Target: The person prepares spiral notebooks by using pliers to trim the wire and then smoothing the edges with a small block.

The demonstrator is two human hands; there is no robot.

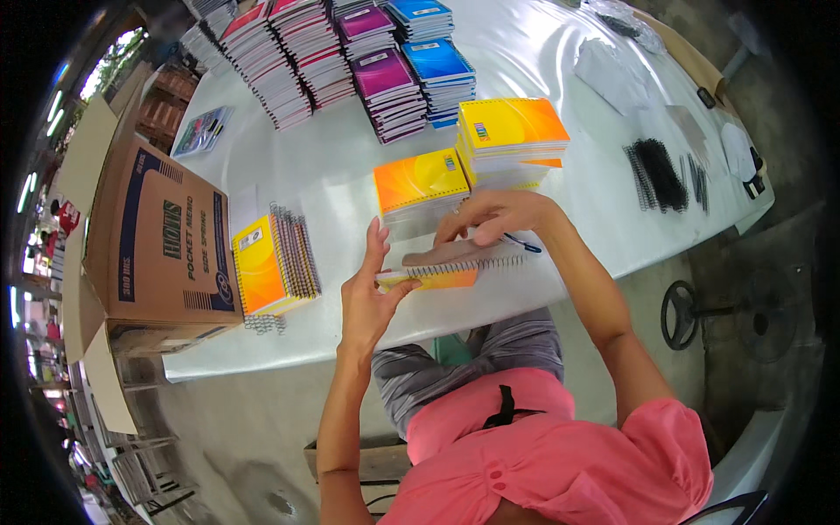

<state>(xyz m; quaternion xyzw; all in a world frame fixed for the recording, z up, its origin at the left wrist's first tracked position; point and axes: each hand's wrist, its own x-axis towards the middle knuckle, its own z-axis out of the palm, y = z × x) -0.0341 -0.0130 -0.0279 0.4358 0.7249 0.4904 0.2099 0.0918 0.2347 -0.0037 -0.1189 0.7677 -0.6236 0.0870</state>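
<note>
Between my hands, close to the near side of the table, a small notebook [451,278] with a yellow-orange cover is held tilted, its punched edge upward. A thin dark spiral wire [499,262] runs along that edge and sticks out past the right end. Its grey-brown back board [448,255] faces away from me. My left hand [366,293] grips the notebook's left end, thumb on the near side. Just above the coil, my right hand [503,214] is closed with fingers bent; a thin tool with a dark blue looped end [528,247] pokes out beneath it.
Beyond my hands stand a short yellow notebook stack [422,179] and a taller one [512,131]. Finished spiral notebooks [262,271] lie left, beside an open cardboard box [166,236]. Red, purple and blue stacks [385,79] stand at the back. Loose black coils [656,175] lie right.
</note>
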